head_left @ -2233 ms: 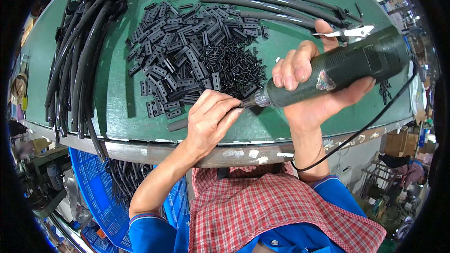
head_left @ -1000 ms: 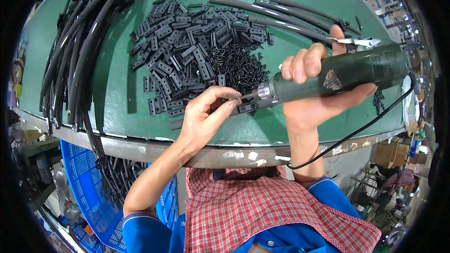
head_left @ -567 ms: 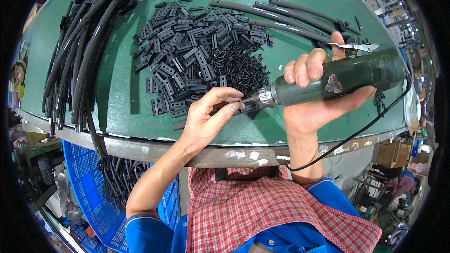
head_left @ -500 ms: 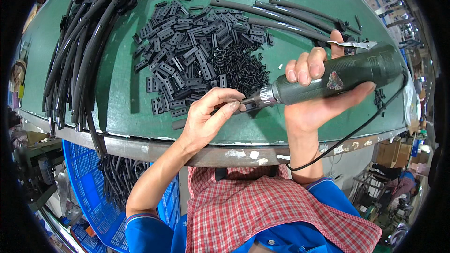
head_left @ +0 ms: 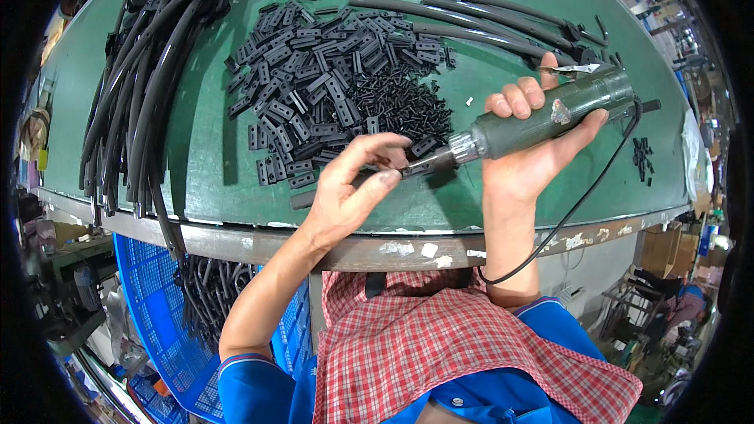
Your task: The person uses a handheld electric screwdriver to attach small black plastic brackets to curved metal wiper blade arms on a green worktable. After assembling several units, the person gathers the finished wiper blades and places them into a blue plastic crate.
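Note:
My right hand (head_left: 525, 141) is wrapped round a dark green power screwdriver (head_left: 581, 114), its fingers on top and the thumb along the lower side. The driver's thin metal bit (head_left: 424, 162) slants down to the left, its tip beside my left fingertips. My left hand (head_left: 349, 184) is closed over a black tube (head_left: 305, 199), thumb and fingers curled near the bit tip. One end of that tube sticks out left of the hand; the hand and the driver cover much of the rest. Any screw at the tip is too small to make out.
Behind my hands lie a heap of black slotted blocks (head_left: 314, 78) and a pile of black screws (head_left: 400, 110). Curved black tubes lie at the left (head_left: 149, 94) and far right (head_left: 487, 25). A cord (head_left: 585, 212) hangs from the driver. A blue crate (head_left: 161, 322) stands below the table edge.
The driver's rear end has swung left and a little toward me, and more of the bit shows. My left fingers have parted slightly at its tip.

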